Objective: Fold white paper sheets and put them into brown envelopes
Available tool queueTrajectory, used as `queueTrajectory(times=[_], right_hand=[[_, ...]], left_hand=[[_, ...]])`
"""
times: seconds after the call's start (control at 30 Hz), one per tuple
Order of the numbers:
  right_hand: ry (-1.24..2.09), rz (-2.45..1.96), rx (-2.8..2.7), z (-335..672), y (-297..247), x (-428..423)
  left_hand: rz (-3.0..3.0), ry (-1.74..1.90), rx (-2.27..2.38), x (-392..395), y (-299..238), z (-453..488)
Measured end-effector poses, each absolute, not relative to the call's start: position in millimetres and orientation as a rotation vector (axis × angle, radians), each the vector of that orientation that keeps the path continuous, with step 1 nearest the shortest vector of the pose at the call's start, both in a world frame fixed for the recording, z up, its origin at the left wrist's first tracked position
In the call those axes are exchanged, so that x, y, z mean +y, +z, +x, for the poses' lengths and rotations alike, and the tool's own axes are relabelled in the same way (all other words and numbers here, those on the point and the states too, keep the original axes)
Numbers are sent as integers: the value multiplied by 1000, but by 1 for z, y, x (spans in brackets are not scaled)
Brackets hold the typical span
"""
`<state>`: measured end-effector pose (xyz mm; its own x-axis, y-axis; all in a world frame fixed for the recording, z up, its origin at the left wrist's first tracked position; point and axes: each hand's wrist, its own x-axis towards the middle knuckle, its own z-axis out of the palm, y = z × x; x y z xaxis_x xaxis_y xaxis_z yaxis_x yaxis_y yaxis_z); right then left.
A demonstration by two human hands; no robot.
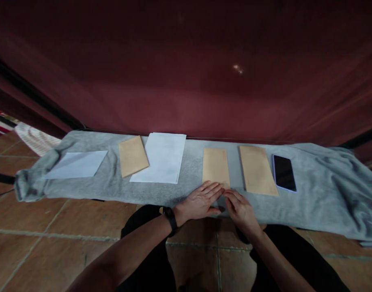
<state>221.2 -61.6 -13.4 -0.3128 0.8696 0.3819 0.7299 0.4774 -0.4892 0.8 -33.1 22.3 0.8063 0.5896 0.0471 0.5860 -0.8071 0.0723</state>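
Note:
A tan paper envelope (215,164) lies flat on the grey cloth in front of me. My left hand (203,199) rests on its near end with the fingers stretched out and lying flat. My right hand (239,210) is at the envelope's near right corner, its fingers bent and pressed together there. The fingertips of both hands nearly meet, and they cover the envelope's near edge. Just right of it is a thicker-looking tan envelope stack (258,169), untouched by either hand.
A phone (284,172) with a dark screen lies at the right. Left are white paper sheets (166,156), another tan envelope stack (133,155) overlapping them, and more white paper (78,164). Grey cloth (322,182) covers the narrow surface, backed by a dark red panel (186,109).

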Motion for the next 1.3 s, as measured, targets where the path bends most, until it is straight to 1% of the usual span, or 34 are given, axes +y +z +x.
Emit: queueTrajectory(times=[0.13, 0.33, 0.77, 1.07, 1.3], right_hand=[[209, -1333, -2176, 218, -16, -63], [85, -1311, -2302, 219, -21, -65], [-164, -1376, -2273, 220, -31, -76], [-132, -1474, -2253, 224, -27, -81], [3, -1510, -2158, 222, -21, -80]], left_hand=[[2972, 138, 906, -36, 29, -3], [3004, 188, 884, -37, 26, -6], [2960, 231, 964, -45, 7, -20], [2964, 267, 1073, -49, 3, -33], [2953, 183, 1108, -47, 5, -38]])
